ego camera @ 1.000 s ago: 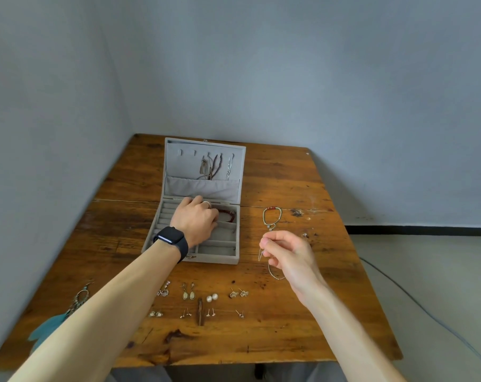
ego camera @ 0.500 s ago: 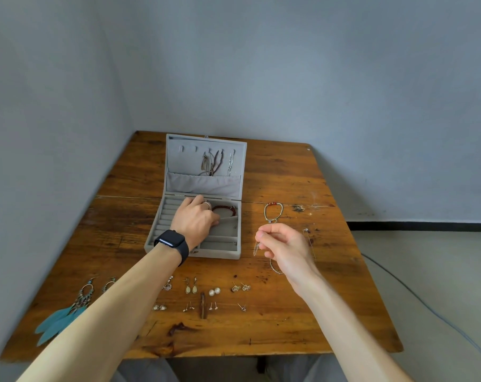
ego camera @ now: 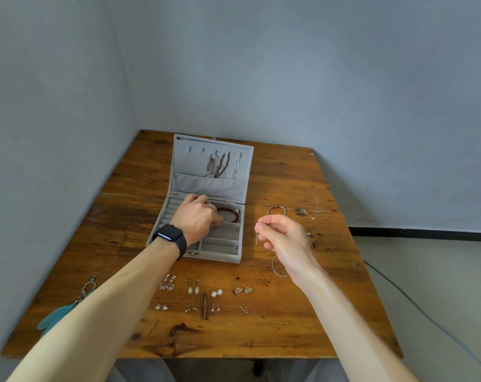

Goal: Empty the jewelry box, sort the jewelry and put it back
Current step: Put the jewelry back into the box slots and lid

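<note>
Hardly anything moved since the earlier frames: both hands sit about where they were, and the view shifted only slightly.

Right hand (ego camera: 286, 238) is raised over the table (ego camera: 289, 326) just right of the box (ego camera: 222, 257). Thumb and forefinger pinch a thin chain (ego camera: 278, 272), the other fingers loosely curled. One small end dangles below the pinch and the rest loops under the hand toward the near side.

Left hand (ego camera: 196, 219) is down in the open box, fingers curled beside the red bracelet (ego camera: 229, 213). Can't tell if it grips anything.

Earrings (ego camera: 192, 289) are laid in pairs in near rows. More chains hang in the lid (ego camera: 220, 166).

Handling guess: the chain is very light, limp and slippery. It tangles and kinks easily, and thin links could snap if yanked. Best pinched near the clasp or pendant end and left to hang straight, then lowered in, not dropped. The bracelet looks stiffer, so it can be taken anywhere on its band.
</note>
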`<state>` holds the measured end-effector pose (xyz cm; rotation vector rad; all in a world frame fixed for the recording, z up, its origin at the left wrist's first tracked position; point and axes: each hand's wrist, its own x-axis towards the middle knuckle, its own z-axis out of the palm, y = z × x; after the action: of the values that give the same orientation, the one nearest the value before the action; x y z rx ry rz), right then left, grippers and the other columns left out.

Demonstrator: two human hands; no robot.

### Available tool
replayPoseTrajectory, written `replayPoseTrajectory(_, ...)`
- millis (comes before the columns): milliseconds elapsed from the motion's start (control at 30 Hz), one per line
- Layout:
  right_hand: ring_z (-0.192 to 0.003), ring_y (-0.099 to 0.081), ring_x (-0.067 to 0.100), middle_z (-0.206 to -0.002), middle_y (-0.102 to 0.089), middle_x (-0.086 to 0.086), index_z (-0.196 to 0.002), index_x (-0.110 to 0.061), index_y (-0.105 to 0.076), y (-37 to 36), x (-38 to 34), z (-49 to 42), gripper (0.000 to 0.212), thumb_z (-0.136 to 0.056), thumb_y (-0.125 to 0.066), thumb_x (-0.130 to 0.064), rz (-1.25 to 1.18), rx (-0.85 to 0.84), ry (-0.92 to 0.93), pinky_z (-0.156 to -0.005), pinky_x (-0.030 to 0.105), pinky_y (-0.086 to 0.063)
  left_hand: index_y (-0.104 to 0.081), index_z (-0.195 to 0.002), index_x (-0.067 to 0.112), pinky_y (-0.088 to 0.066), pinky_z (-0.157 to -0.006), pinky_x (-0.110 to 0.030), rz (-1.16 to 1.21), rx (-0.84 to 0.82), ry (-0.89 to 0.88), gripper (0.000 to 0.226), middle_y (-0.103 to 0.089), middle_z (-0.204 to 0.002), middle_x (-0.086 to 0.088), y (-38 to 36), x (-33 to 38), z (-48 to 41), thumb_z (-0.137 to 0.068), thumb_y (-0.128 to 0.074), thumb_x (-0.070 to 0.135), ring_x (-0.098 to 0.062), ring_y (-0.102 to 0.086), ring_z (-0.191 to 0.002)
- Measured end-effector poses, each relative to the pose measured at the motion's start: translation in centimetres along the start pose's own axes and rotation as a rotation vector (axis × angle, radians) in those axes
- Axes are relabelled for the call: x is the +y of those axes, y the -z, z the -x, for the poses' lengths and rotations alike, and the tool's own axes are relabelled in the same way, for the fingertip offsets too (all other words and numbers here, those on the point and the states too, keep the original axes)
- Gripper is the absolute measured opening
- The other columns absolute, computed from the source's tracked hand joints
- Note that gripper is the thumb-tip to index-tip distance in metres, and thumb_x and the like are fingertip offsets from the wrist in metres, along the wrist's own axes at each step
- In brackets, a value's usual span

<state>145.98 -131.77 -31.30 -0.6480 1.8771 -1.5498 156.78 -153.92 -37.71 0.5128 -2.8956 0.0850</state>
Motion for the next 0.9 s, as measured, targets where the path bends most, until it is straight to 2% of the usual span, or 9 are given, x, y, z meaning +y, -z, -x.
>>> replayPoseTrajectory(167,-0.076,-0.068,0.002,-0.088,-0.074,-0.005,-0.096,-0.023,-0.073,-0.3,0.2,-0.2,0.008,-0.090,-0.072,-0.018,-0.003,0.001,-0.009,-0.068,0.018,-0.053,-0.074,-0.110,0.038,-0.026,-0.093,-0.029,0.028,-0.023,0.019,0.023,-0.071,-0.108,0.016,0.3,0.3,0.2,-0.102,-0.053,0.035,-0.015,-0.047,-0.103)
replayPoseTrajectory(300,-0.079,-0.069,0.004,-0.088,-0.074,-0.006,-0.096,-0.025,-0.073,-0.5,0.4,-0.3,0.009,-0.089,-0.073,-0.020,-0.002,0.005,-0.016,-0.071,0.021,-0.054,-0.063,-0.124,0.040,-0.030,-0.093,-0.035,0.008,-0.022,0.049,0.028,-0.070,-0.105,0.009,0.5,1.1,0.5,-0.100,-0.056,0.029,-0.018,-0.046,-0.102)
replayPoseTrajectory(567,-0.082,-0.069,0.004,-0.091,-0.074,-0.006,-0.099,-0.026,-0.072,0.0,0.8,0.1,0.010,-0.090,-0.073,-0.023,0.007,0.009,-0.008,-0.070,0.020,-0.053,-0.066,-0.113,0.040,-0.015,-0.099,-0.042,0.021,-0.010,0.127,0.018,-0.069,-0.098,0.015,0.0,1.1,0.8,-0.100,-0.054,0.036,-0.014,-0.047,-0.109)
replayPoseTrajectory(733,-0.077,-0.067,0.002,-0.088,-0.074,-0.005,-0.097,-0.024,-0.072,0.1,0.3,0.1,0.009,-0.090,-0.072,-0.020,0.000,0.012,0.020,-0.067,0.018,-0.053,-0.069,-0.113,0.040,-0.017,-0.100,-0.043,-0.007,0.004,0.150,0.020,-0.070,-0.097,0.012,0.4,1.6,1.0,-0.100,-0.054,0.040,-0.014,-0.047,-0.109)
replayPoseTrajectory(900,-0.080,-0.069,0.004,-0.089,-0.074,-0.007,-0.098,-0.026,-0.072,-0.1,0.5,0.4,0.010,-0.090,-0.072,-0.021,0.013,0.000,0.021,-0.068,0.018,-0.053,-0.072,-0.112,0.039,-0.020,-0.098,-0.044,-0.030,0.030,0.166,0.021,-0.072,-0.099,0.009,0.6,2.0,1.3,-0.099,-0.056,0.038,-0.017,-0.048,-0.109)
